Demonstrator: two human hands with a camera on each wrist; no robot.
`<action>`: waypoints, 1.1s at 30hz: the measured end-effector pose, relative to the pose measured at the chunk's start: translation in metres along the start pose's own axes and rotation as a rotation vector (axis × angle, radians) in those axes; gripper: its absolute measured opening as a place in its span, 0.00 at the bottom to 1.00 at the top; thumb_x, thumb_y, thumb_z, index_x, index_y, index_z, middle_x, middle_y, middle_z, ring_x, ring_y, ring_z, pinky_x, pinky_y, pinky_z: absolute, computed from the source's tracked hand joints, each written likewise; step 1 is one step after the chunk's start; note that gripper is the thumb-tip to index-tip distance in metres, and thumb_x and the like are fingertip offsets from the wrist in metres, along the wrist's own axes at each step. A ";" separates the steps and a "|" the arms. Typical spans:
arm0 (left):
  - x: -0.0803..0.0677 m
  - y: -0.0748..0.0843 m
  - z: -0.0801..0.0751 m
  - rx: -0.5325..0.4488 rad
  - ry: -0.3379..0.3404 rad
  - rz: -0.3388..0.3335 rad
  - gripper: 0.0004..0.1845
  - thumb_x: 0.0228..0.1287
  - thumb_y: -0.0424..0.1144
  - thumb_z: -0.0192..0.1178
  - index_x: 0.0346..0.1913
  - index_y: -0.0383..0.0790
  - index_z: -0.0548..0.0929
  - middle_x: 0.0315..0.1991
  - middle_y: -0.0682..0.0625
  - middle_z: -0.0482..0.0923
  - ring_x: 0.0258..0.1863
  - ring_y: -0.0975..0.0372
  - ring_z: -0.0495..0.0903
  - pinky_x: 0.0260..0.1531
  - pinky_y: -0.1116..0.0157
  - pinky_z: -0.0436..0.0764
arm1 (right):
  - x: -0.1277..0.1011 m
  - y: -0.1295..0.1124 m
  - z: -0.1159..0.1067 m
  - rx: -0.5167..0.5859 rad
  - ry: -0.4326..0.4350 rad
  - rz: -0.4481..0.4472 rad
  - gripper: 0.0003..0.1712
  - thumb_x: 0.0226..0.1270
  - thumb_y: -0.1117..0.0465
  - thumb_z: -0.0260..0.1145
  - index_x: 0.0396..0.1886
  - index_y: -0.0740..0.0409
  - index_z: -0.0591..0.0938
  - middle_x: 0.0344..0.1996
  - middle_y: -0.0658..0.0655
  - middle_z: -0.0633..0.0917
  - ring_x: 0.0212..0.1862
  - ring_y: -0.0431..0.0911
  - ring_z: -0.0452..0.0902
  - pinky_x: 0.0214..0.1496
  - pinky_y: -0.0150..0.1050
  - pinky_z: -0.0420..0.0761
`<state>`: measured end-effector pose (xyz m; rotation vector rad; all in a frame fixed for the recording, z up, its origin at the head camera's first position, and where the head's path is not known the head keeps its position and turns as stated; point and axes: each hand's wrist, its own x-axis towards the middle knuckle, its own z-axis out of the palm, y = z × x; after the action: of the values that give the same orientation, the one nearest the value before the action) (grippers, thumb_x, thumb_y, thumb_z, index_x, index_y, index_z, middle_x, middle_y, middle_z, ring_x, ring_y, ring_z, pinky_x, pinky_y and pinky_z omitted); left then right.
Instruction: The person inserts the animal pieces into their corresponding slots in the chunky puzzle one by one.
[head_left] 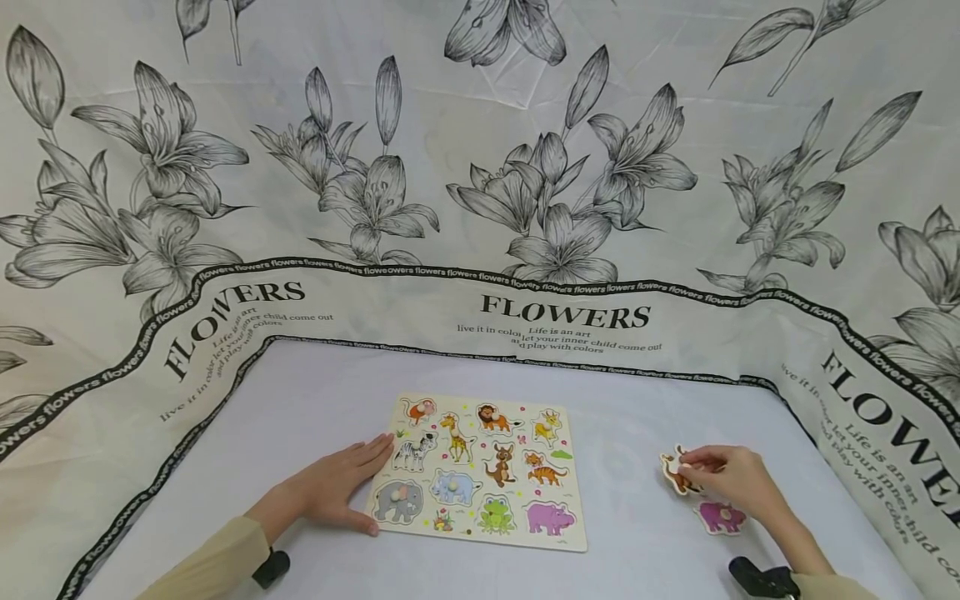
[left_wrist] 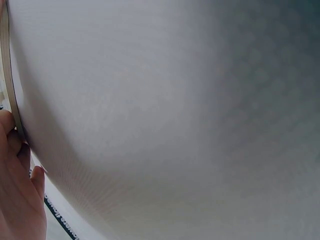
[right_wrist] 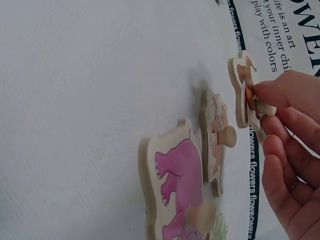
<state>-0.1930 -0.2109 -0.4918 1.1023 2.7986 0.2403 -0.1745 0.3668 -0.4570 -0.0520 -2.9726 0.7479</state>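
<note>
white cloth backdrop (head_left: pixel 480 167) printed with black lilies, lettered "flowers", "life is an art", "let your inner child come out"; it walls the pale table (head_left: pixel 637 517) on three sides. rectangular wooden animal puzzle board (head_left: pixel 558 542), centre, open table all round. left hand (head_left: pixel 330 492), fingers straight, flat against the board's left edge. right hand (head_left: pixel 731 479), well right of the board, pinching a brown animal puzzle piece (right_wrist: pixel 242 92) lifted on edge. purple animal piece (head_left: pixel 722 517) lying just beside.
</note>
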 end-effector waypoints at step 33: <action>0.000 -0.001 0.001 0.003 0.010 0.002 0.60 0.48 0.76 0.56 0.74 0.34 0.55 0.77 0.42 0.50 0.75 0.51 0.54 0.71 0.51 0.64 | 0.020 -0.042 0.027 0.115 -0.016 -0.097 0.13 0.55 0.55 0.74 0.36 0.57 0.88 0.26 0.49 0.85 0.27 0.37 0.72 0.24 0.28 0.74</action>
<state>-0.1936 -0.2112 -0.4932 1.1073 2.8080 0.2425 -0.1975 0.3185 -0.4595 0.1039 -2.9163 0.9080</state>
